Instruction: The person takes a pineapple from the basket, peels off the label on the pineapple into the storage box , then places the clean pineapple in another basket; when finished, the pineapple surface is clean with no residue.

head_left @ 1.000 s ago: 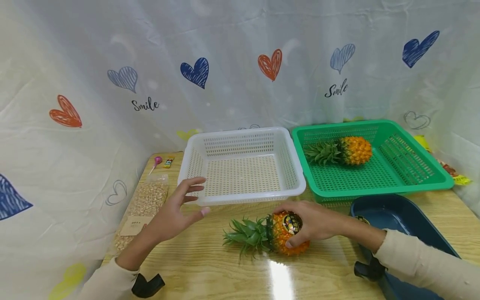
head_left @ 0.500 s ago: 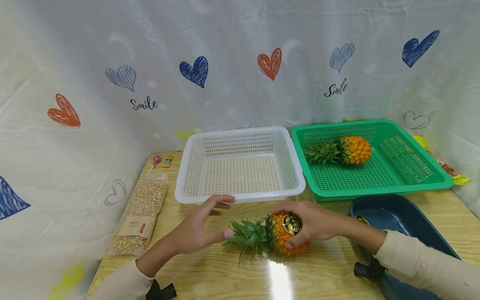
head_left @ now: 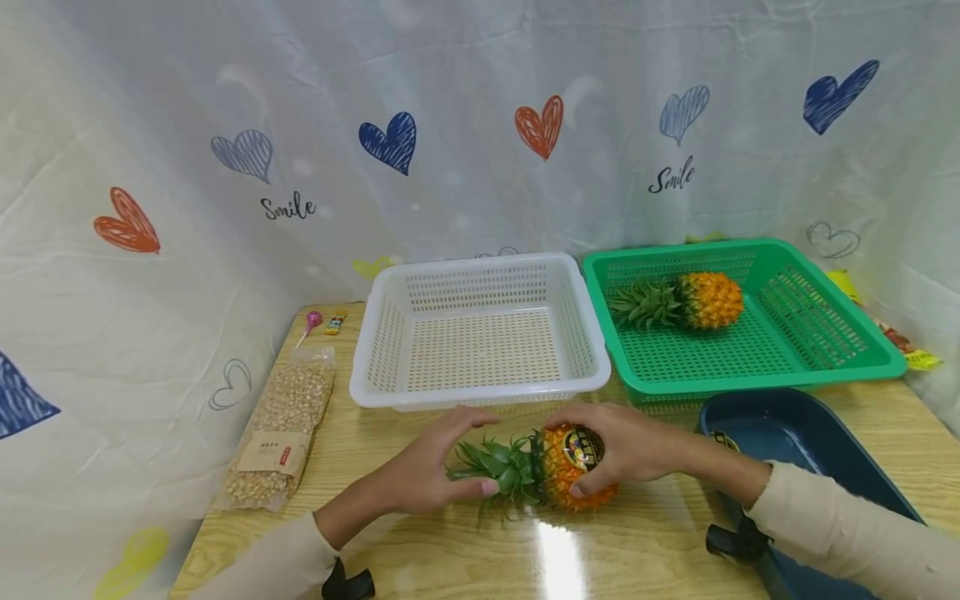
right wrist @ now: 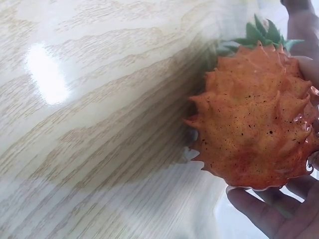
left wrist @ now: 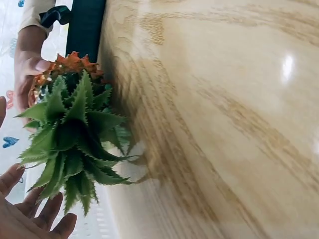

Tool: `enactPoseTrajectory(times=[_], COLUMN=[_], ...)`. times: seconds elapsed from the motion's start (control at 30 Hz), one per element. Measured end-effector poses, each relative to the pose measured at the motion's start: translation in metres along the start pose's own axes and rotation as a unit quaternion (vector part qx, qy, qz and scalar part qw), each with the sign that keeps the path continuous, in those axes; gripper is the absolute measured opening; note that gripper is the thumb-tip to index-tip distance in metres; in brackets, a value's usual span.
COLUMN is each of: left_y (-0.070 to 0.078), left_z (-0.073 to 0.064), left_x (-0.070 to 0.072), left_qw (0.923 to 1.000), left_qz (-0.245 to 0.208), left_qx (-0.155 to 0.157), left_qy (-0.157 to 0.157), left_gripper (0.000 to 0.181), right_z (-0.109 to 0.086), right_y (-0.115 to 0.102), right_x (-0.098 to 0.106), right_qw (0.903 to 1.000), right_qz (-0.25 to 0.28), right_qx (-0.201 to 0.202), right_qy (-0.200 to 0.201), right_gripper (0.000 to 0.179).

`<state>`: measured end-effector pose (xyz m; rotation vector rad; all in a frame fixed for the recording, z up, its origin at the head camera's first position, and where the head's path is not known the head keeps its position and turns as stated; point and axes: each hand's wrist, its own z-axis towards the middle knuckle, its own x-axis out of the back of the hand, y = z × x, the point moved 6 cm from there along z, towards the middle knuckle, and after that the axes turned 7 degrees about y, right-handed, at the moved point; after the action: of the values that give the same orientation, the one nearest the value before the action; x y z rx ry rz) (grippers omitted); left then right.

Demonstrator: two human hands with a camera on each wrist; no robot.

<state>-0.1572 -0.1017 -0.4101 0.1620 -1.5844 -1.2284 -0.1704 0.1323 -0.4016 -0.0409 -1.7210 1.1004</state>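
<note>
A small pineapple (head_left: 577, 467) lies on its side on the wooden table, its leafy crown to the left and a dark round label on its body. My right hand (head_left: 622, 442) grips the orange body from above, thumb on the near side and fingers on the far side. In the right wrist view, the spiny base of the pineapple (right wrist: 254, 119) fills the right half. Around the crown, with thumb and fingers spread apart, is my left hand (head_left: 427, 467). The left wrist view shows its fingers beside the green leaves (left wrist: 75, 139); I cannot tell whether they touch.
Behind the hands stand a white basket (head_left: 480, 392) and a green basket (head_left: 765, 387) holding another pineapple (head_left: 712, 300). A dark blue tray (head_left: 787, 425) lies under the right forearm. To the left are a bag of grains (head_left: 288, 408), a lollipop (head_left: 312, 319) and a small yellow packet (head_left: 335, 324).
My left hand has moved right and toward me, from near the white basket's front left corner to around the pineapple's crown. The right hand and the pineapple have stayed in place.
</note>
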Motion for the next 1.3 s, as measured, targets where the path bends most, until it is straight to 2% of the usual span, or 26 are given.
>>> enactPoseTrajectory(times=[0.23,0.43,0.6,0.8,1.0,1.3], left_y=[-0.006,-0.007,-0.006,-0.007,-0.007,-0.009], left_z=[0.006,0.009,0.010,0.010,0.011,0.012], left_x=[-0.014,-0.017,-0.016,-0.016,-0.016,-0.016], left_qw=[0.9994,0.9989,0.9990,0.9992,0.9992,0.9993], left_qz=[0.021,0.035,0.033,0.029,0.022,0.016], left_qx=[0.011,0.006,0.002,-0.003,0.005,0.001], left_qy=[-0.027,-0.030,-0.029,-0.027,-0.032,-0.034], left_gripper=[0.082,0.083,0.079,0.064,0.058,0.055], right_z=[0.000,0.000,-0.002,-0.006,-0.011,-0.017], right_y=[0.000,0.001,0.001,0.002,0.005,0.009], right_x=[0.000,-0.002,0.001,0.009,0.016,0.021], right_qw=[1.0000,1.0000,1.0000,0.9992,0.9984,0.9965], right_qz=[-0.002,0.002,0.002,0.009,0.012,0.040], right_qx=[0.004,-0.003,0.003,0.012,0.007,-0.016], right_qy=[0.002,0.000,0.008,0.037,0.055,0.071], right_gripper=[0.076,0.076,0.078,0.073,0.069,0.046])
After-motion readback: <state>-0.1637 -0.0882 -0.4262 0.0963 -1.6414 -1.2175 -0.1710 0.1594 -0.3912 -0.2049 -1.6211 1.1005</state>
